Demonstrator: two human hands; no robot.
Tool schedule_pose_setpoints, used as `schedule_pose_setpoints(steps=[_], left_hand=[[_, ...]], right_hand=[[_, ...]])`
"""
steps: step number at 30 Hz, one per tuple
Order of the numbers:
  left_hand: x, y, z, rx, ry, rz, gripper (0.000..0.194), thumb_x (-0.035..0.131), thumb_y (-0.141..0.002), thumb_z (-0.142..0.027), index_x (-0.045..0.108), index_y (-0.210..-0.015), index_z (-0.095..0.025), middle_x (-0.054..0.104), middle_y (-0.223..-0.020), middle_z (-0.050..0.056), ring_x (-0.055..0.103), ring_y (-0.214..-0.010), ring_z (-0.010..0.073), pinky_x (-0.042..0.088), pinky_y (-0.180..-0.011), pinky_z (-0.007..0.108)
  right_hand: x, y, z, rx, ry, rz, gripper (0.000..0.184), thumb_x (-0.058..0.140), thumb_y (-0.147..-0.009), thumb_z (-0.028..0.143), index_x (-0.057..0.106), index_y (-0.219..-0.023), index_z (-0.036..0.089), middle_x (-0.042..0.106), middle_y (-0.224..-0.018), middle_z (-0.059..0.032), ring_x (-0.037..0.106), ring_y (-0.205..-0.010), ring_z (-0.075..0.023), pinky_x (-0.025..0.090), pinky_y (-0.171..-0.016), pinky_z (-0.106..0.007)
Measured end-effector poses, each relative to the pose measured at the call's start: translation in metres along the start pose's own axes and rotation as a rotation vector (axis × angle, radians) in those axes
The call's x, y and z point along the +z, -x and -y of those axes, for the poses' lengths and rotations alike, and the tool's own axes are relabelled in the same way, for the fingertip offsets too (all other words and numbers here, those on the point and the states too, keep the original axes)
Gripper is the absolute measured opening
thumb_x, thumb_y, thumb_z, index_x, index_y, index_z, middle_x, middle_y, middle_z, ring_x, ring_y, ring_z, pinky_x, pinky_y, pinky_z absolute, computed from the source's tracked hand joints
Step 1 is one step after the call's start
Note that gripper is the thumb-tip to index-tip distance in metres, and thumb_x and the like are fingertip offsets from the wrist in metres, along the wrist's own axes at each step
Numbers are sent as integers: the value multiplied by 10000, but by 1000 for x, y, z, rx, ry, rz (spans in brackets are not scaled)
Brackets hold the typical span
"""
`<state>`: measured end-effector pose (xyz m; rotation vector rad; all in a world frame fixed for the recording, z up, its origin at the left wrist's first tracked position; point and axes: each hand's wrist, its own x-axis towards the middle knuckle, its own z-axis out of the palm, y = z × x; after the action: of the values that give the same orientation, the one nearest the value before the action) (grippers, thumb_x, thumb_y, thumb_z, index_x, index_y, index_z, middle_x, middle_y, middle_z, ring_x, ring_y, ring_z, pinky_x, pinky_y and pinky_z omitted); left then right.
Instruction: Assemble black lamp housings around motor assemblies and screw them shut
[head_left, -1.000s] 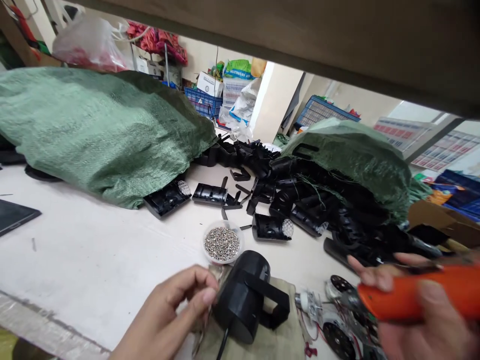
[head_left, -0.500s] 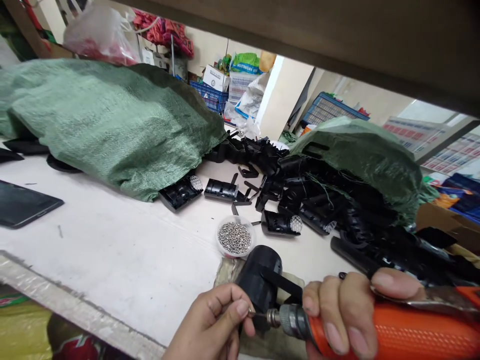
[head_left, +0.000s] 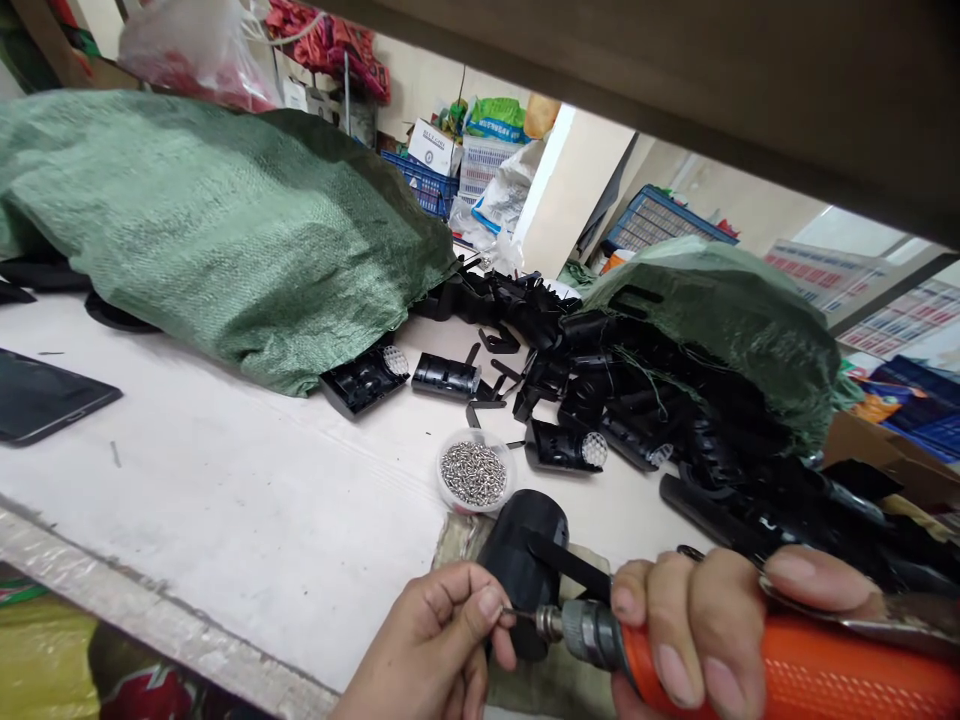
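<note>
My right hand (head_left: 712, 620) is wrapped round an orange power screwdriver (head_left: 840, 665), its bit pointing left. Thumb and forefinger of my left hand (head_left: 442, 635) pinch a small screw (head_left: 504, 611) at the tip of that bit; the fingers cover most of it. Just behind both hands, a black cylindrical plastic housing (head_left: 525, 545) with a flat arm (head_left: 570, 568) lies on a folded cloth (head_left: 459, 535). Beyond it stands a clear round tub (head_left: 442, 492) of small silvery screws (head_left: 474, 474).
Black plastic parts (head_left: 566, 447) are heaped across the back and right of the white table (head_left: 225, 480). Green woven sacks (head_left: 225, 230) lie at the left and right (head_left: 720, 310). A dark phone (head_left: 52, 395) rests at the left. A shelf beam (head_left: 675, 100) crosses overhead.
The view has shifted slightly. The left-hand pinch stays at the bit tip, and the right hand still grips the power screwdriver. The housing stays on the cloth.
</note>
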<state>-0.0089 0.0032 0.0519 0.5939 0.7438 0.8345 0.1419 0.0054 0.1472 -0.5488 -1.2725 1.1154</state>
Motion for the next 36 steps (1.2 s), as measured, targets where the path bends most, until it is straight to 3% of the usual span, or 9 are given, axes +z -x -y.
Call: schedule_pose_setpoints(steps=[3, 5, 8, 11, 14, 18, 23, 36], left_hand=[[-4, 2, -1, 37, -110, 3, 466, 630, -727, -626, 579, -703, -163, 628, -571, -20, 360, -291, 1, 213, -305, 121], [-9, 5, -6, 199, -392, -55, 383, 575, -806, -565, 643, -794, -189, 652, -644, 4, 474, -398, 56, 344, -379, 154], [-16, 6, -13, 620, -877, -210, 316, 545, -863, -454, 610, -1127, -292, 691, -1010, 52, 643, -844, 205, 537, -729, 324], [-19, -5, -7, 862, -1176, -184, 567, 536, -867, -465, 363, -1384, -309, 511, -1386, 95, 479, -1243, 320, 452, -976, 527], [-18, -17, 8, 863, -1344, -52, 676, 512, -883, -469, 209, -1453, -267, 415, -1463, 123, 379, -1334, 329, 433, -998, 557], [-16, -20, 22, 816, -1343, -31, 674, 490, -905, -423, 138, -1465, -291, 362, -1496, 95, 344, -1358, 291, 414, -1029, 517], [-16, -17, 25, 792, -1250, -42, 685, 532, -882, -413, 168, -1458, -341, 354, -1502, 53, 323, -1367, 292, 384, -1051, 521], [-14, -16, 22, 755, -1260, -30, 659, 538, -878, -373, 226, -1455, -303, 341, -1508, 50, 311, -1374, 291, 363, -1064, 523]], right_hand=[[10, 3, -11, -181, 31, -237, 291, 483, -909, 476, 618, -1026, 247, 545, -481, 56, 502, -403, -102, 502, -506, -264], [13, 0, -12, -206, 53, -327, 280, 484, -911, 469, 607, -988, 229, 490, -459, 77, 450, -371, -80, 485, -479, -238], [9, -15, -3, -171, 73, -293, 271, 569, -854, 475, 603, -968, 232, 477, -471, 81, 448, -390, -77, 498, -495, -238], [7, -36, 6, -77, 140, -305, 336, 647, -753, 518, 602, -899, 219, 512, -485, 62, 477, -425, -90, 505, -511, -258], [10, -52, 2, -48, 228, -371, 322, 635, -753, 504, 573, -876, 212, 498, -481, 75, 464, -415, -83, 505, -525, -270], [11, -57, -13, -65, 274, -362, 291, 579, -808, 483, 545, -910, 212, 488, -502, 85, 463, -423, -81, 518, -548, -296], [8, -55, -19, -35, 259, -348, 293, 583, -815, 484, 547, -921, 213, 487, -508, 84, 464, -438, -81, 524, -541, -294], [9, -54, -21, -43, 275, -367, 315, 593, -802, 504, 552, -913, 212, 488, -500, 85, 470, -420, -82, 533, -531, -303]])
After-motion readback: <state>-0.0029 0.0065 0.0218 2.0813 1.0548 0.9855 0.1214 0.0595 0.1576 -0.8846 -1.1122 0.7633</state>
